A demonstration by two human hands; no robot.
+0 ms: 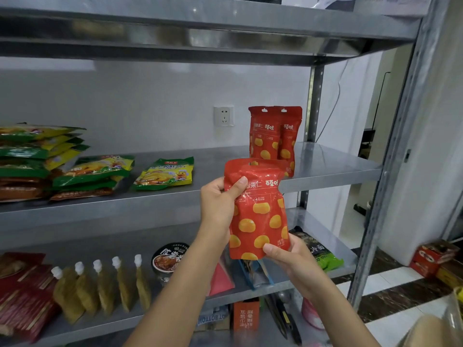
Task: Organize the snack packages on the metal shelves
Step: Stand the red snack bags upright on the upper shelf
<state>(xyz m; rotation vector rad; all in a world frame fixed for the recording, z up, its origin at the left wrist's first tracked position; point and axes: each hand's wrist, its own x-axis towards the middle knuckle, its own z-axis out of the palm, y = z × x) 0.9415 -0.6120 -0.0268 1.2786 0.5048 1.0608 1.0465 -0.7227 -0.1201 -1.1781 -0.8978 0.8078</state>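
Red pouch (260, 221) held upright: left hand (218, 199) grips top, right hand (290, 261) pinches bottom corner. Two matching pouches (273, 136) standing on middle shelf (330, 161); third unplaced.

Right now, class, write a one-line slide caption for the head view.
A red pouch, gripped by left hand and right hand, before two matching pouches standing on the middle shelf.

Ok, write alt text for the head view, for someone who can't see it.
A person's left hand and right hand hold a red pouch with yellow spots before metal shelves. Two matching pouches stand upright on the middle shelf behind it; green-and-yellow packs lie stacked at its left end.
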